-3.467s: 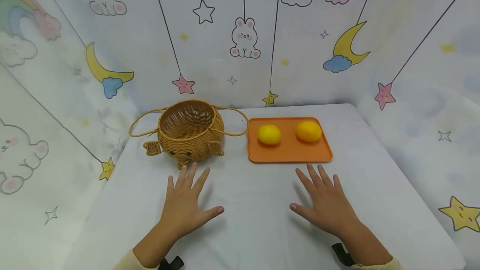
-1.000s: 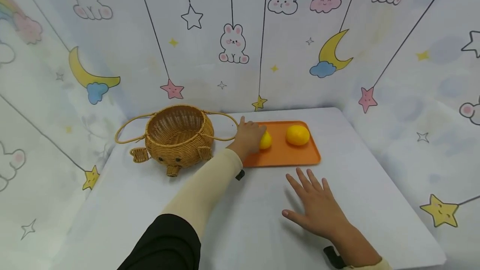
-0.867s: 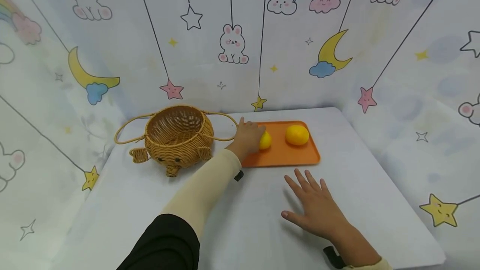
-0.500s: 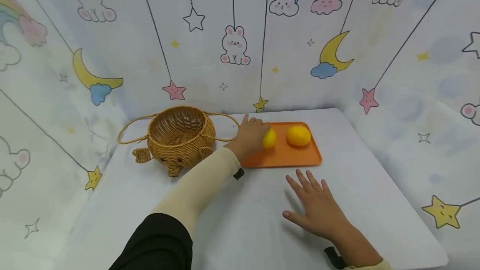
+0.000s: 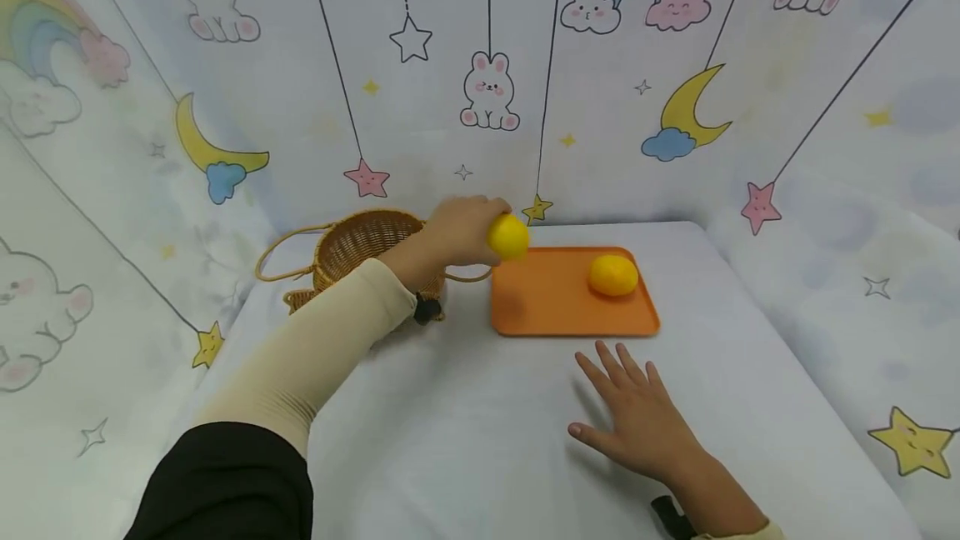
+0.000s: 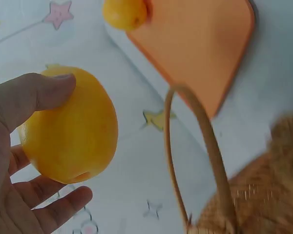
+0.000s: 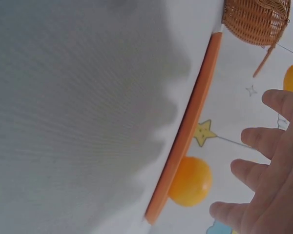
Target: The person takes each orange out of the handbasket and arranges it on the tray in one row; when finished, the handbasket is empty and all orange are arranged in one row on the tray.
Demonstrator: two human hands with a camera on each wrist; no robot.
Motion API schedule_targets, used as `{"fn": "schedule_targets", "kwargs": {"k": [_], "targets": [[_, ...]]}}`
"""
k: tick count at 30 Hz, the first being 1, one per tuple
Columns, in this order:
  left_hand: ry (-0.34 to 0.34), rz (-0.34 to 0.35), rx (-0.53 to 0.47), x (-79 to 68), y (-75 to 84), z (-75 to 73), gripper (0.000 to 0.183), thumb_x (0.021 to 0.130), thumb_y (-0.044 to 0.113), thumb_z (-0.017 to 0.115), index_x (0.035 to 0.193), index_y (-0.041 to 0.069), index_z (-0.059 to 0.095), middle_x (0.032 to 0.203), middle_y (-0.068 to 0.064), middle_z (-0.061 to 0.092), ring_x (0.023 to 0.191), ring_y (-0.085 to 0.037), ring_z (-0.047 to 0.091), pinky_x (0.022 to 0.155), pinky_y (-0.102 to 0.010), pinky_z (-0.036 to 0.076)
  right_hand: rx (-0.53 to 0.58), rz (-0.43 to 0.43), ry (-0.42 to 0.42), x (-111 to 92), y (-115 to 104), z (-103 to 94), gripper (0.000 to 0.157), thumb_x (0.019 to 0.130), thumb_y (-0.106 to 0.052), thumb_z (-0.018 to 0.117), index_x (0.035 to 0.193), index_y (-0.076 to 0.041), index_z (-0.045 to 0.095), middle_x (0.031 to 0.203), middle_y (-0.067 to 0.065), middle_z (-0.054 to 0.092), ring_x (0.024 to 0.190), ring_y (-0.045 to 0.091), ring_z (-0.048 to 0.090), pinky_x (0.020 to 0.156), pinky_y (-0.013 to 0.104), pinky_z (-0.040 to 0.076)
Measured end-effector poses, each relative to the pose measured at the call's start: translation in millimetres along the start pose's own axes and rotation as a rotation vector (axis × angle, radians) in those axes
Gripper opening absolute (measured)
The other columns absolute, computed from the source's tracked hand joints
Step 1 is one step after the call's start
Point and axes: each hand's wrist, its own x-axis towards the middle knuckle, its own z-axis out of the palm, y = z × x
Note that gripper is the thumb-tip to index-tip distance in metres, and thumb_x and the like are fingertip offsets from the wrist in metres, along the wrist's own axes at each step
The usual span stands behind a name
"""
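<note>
My left hand [image 5: 467, 232] grips a yellow lemon [image 5: 508, 237] in the air, near the basket's right handle and the tray's back left corner. In the left wrist view the thumb lies over the lemon [image 6: 71, 129], with the fingers around its far side. A second lemon [image 5: 613, 275] rests on the right part of the orange tray [image 5: 547, 298]. The wicker basket [image 5: 367, 242] stands to the left, partly hidden behind my left forearm. My right hand [image 5: 637, 415] holds nothing; its fingers are spread over the table in front of the tray.
A white-covered table [image 5: 480, 440] bears everything. Behind it hangs a cloth backdrop [image 5: 420, 107] printed with rabbits, stars and moons. One looped basket handle [image 6: 212, 146] rises near the left hand; the other [image 5: 288, 257] sticks out to the left.
My left hand reached to the tray's left lemon, took hold of it, and has lifted it up and left toward the basket. The right hand stays about where it was.
</note>
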Motion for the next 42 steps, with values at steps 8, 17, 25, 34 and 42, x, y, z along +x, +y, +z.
{"fn": "schedule_targets", "kwargs": {"k": [8, 17, 25, 34, 42], "targets": [[-0.036, -0.154, -0.055, -34.6, -60.4, -41.3, 0.076, 0.08, 0.039, 0.088, 0.146, 0.019, 0.057, 0.133, -0.006, 0.067, 0.113, -0.028, 0.06, 0.097, -0.05, 0.05, -0.016, -0.005, -0.028, 10, -6, -0.7, 0.099, 0.09, -0.074, 0.07, 0.169, -0.024, 0.037, 0.175, 0.016, 0.024, 0.16, 0.048, 0.017, 0.117, 0.081, 0.015], [-0.083, -0.32, -0.077, -62.3, -138.4, -52.5, 0.075, 0.083, 0.04, 0.087, 0.147, 0.014, 0.057, 0.137, -0.013, 0.066, 0.117, -0.036, 0.061, 0.098, -0.058, 0.05, 0.013, -0.01, -0.034, 12, -8, 3.3, 0.099, 0.09, -0.076, 0.068, 0.168, -0.024, 0.038, 0.175, 0.016, 0.025, 0.16, 0.049, 0.018, 0.117, 0.082, 0.016], [-0.207, -0.351, -0.111, -71.8, -172.1, -29.6, 0.077, 0.084, 0.039, 0.085, 0.149, 0.013, 0.055, 0.142, -0.019, 0.063, 0.121, -0.039, 0.059, 0.103, -0.059, 0.048, 0.02, -0.028, -0.017, 11, -7, 6.0, 0.098, 0.091, -0.074, 0.069, 0.168, -0.022, 0.039, 0.174, 0.017, 0.027, 0.159, 0.049, 0.019, 0.117, 0.081, 0.018], [-0.379, -0.31, -0.131, -53.6, -183.1, 7.8, 0.07, 0.084, 0.029, 0.09, 0.145, 0.014, 0.058, 0.142, -0.017, 0.062, 0.125, -0.037, 0.058, 0.105, -0.058, 0.049, 0.027, -0.028, -0.005, 7, -6, 7.9, 0.097, 0.091, -0.073, 0.069, 0.168, -0.023, 0.039, 0.174, 0.016, 0.028, 0.159, 0.048, 0.021, 0.118, 0.079, 0.02], [-0.533, -0.336, -0.076, -40.0, -176.0, 3.3, 0.076, 0.086, 0.036, 0.087, 0.152, 0.014, 0.054, 0.152, -0.018, 0.055, 0.139, -0.042, 0.051, 0.112, -0.065, 0.044, 0.024, -0.04, 0.021, 4, -3, 10.8, 0.096, 0.091, -0.075, 0.068, 0.167, -0.025, 0.04, 0.174, 0.015, 0.029, 0.159, 0.047, 0.023, 0.118, 0.079, 0.021]]}}
